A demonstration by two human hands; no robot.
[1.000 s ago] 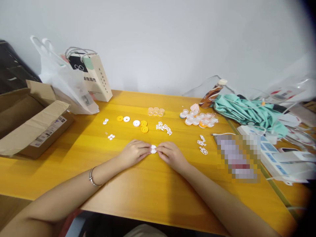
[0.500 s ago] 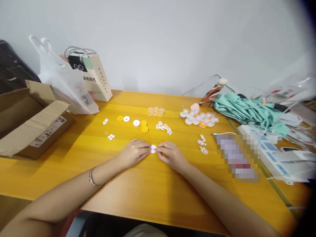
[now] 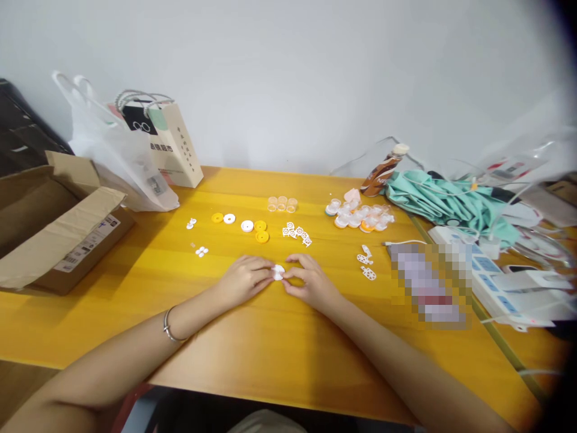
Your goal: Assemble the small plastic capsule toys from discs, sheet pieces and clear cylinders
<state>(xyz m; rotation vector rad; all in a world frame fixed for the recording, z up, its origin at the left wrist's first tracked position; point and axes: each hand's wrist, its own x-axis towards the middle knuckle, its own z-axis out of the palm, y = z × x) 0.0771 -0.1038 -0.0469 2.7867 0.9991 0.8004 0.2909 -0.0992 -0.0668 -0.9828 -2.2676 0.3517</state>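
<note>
Hands meet over the middle of the table (image 3: pixel 279 355), a smooth slab of glossy yellow wood grain. The left hand (image 3: pixel 243 279) and right hand (image 3: pixel 311 281) both pinch one small white plastic piece (image 3: pixel 278 272) between their fingertips, just above the table top. It looks round and flat, like a little cap; it is too small to tell which way it faces or whether it has a long axis.

Beyond the hands lie more small plastic parts: yellow discs (image 3: pixel 260 231) and white discs (image 3: pixel 247 225) with centre holes, clear little cups (image 3: pixel 282 204) in a row, and white lattice pieces (image 3: pixel 297 233) full of holes. Further right sits a heap of rounded clear, pink and orange cases (image 3: pixel 360 217). Two more lattice pieces (image 3: pixel 366 264) lie near the right hand.

A metal bangle (image 3: pixel 170 328) circles the left wrist. An open cardboard box (image 3: pixel 58 225) stands at the left edge, with a crinkled white plastic bag (image 3: pixel 121 159) and a stiff paper bag (image 3: pixel 174 144) behind it.
</note>
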